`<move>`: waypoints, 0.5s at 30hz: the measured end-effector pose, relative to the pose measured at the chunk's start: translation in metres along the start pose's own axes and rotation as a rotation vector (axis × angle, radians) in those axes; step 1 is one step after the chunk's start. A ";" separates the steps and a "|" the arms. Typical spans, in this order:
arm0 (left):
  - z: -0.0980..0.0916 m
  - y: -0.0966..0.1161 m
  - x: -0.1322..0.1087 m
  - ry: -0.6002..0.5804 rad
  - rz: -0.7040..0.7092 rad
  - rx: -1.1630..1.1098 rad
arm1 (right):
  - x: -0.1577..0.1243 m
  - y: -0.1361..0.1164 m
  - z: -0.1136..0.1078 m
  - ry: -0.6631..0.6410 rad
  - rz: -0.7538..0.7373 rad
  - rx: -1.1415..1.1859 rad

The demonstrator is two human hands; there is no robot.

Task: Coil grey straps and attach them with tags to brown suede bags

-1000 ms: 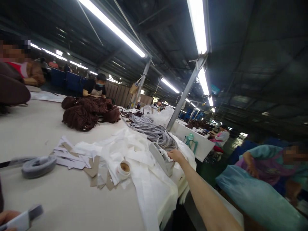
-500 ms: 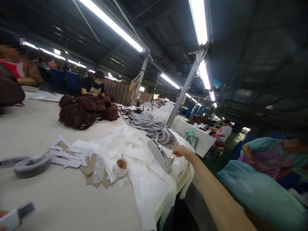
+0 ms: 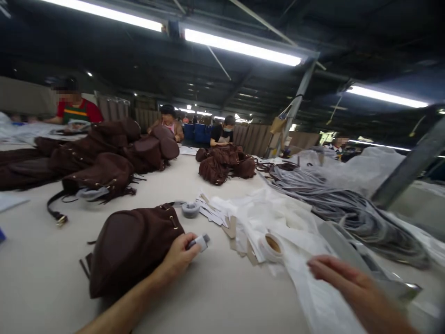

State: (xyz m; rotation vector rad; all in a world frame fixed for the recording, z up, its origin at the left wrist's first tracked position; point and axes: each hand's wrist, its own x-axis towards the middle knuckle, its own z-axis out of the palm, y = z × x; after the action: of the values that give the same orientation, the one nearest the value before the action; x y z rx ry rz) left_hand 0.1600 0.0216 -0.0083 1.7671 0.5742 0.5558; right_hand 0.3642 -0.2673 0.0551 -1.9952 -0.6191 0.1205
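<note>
Though blurred, strip [image 3: 200, 241] in left hand [image 3: 179, 257].

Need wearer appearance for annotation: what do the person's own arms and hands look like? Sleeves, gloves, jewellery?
No gloves on the left hand or the right hand. The left forearm and right forearm are uncovered to the frame edge, with no sleeve or cuff in view. No watch, band or ring shows, but the right hand is blurred, so small items there cannot be ruled out.
</note>
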 end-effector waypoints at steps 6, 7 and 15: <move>0.005 -0.010 -0.005 0.059 0.123 0.125 | -0.031 -0.063 0.151 -0.486 -0.006 0.350; 0.005 -0.011 -0.005 0.071 0.138 0.153 | -0.032 -0.065 0.167 -0.487 0.000 0.362; 0.002 -0.011 -0.005 0.061 0.149 0.222 | -0.020 -0.054 0.203 -0.397 0.007 0.324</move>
State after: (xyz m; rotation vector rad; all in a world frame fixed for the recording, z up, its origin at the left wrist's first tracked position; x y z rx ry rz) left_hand 0.1566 0.0192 -0.0194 2.0201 0.5664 0.6717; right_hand 0.2581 -0.0943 -0.0026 -1.6674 -0.7884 0.5951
